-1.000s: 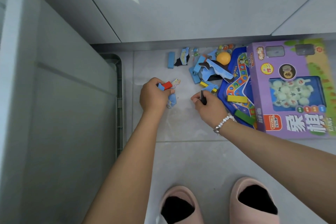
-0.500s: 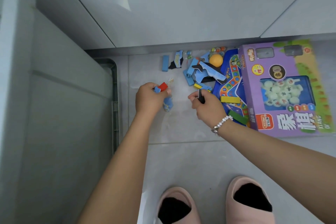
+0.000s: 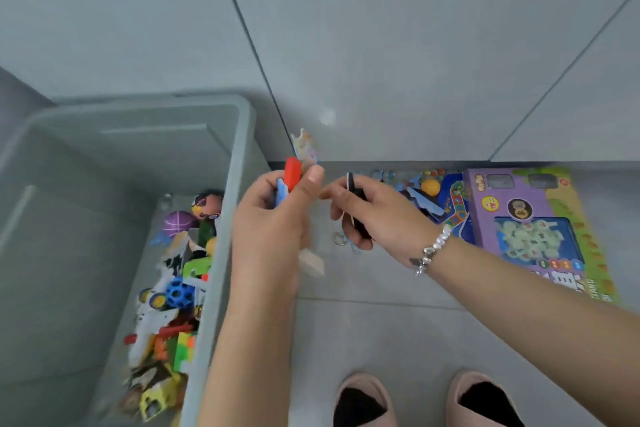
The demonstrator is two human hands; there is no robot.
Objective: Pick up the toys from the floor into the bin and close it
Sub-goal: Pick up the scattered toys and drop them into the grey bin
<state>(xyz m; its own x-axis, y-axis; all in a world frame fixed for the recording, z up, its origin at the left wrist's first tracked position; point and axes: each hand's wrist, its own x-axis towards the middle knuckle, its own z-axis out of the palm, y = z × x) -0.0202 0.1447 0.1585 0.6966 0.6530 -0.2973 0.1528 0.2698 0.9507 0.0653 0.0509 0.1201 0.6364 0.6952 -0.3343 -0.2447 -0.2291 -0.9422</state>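
My left hand (image 3: pixel 273 218) is raised beside the right rim of the grey bin (image 3: pixel 225 253) and grips a red block (image 3: pixel 292 173) together with blue and pale puzzle pieces (image 3: pixel 304 146). Just to its right, my right hand (image 3: pixel 374 215) holds a flat black piece (image 3: pixel 351 187). Inside the bin lie several toys, among them a purple ball (image 3: pixel 178 222) and a blue holed ball (image 3: pixel 178 293). More toys remain on the floor by the wall: blue puzzle pieces (image 3: pixel 424 201), an orange ball (image 3: pixel 430 186), marbles (image 3: pixel 433 173).
A purple chess game box (image 3: pixel 519 211) lies on the floor at the right, partly over a blue game board (image 3: pixel 457 204). A small metal ring (image 3: pixel 339 239) lies below my right hand. My slippers (image 3: pixel 363 399) stand at the bottom. Grey cabinet fronts rise behind.
Both hands have lifted off the floor with their pieces and moved left toward the bin. The view has swung left, so the bin's inside shows now.
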